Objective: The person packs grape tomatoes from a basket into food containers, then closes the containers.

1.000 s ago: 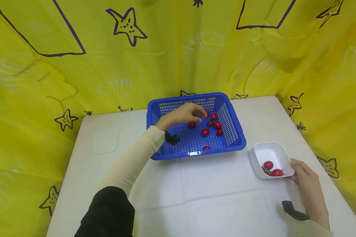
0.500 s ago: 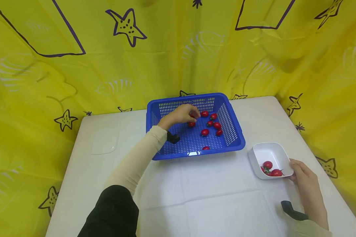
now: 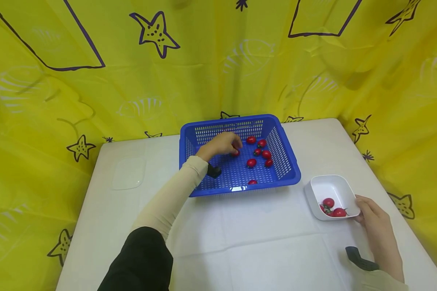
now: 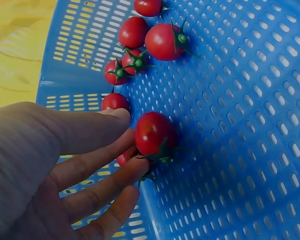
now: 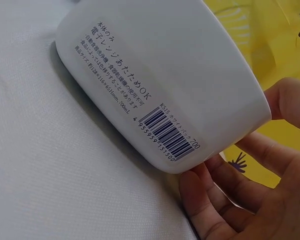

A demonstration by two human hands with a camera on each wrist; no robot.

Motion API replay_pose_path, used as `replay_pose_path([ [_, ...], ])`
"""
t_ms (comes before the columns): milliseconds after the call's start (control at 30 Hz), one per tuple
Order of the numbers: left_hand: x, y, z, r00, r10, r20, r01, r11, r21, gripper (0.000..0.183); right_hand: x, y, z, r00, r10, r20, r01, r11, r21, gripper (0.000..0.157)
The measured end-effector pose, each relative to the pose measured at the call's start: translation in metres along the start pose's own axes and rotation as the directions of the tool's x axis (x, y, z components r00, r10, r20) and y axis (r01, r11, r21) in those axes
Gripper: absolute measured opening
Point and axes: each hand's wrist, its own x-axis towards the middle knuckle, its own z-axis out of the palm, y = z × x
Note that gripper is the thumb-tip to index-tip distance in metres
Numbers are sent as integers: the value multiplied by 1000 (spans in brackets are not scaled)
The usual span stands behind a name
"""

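In the head view my left hand [image 3: 222, 144] reaches down into a blue basket [image 3: 240, 190]. The left wrist view shows its thumb and fingers spread apart at the near side of a red cherry tomato [image 4: 154, 134] with a green stem. The fingertips are at its edge, and whether they touch it I cannot tell. Another tomato is partly hidden behind those fingers. At the right, my right hand [image 3: 380, 228] grips the corner of a white square container [image 3: 335, 186], thumb at the rim and fingers beneath. Inside the container lie several cherry tomatoes [image 3: 328, 203].
More cherry tomatoes [image 3: 266, 154] lie in the right half of the basket. A translucent lid [image 3: 128, 173] rests on the white-covered table [image 3: 247, 242] at the left. A yellow patterned curtain [image 3: 204, 81] hangs behind and along the sides.
My left hand has moved leftward and down inside the basket to the tomato at its middle, uncovering a tomato near the back wall. My right hand and the container have stayed put.
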Motion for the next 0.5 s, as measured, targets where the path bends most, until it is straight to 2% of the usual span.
replay_pose_path([
  [133,0,-2,1,1000,1,14,-1,1000,5,24,0,0,1,1000,-6,-5,6,1000,1,76],
  [500,-1,-10,8,999,12,51,-14,999,41,21,2,-4,1,999,51,5,-51,999,5,78],
])
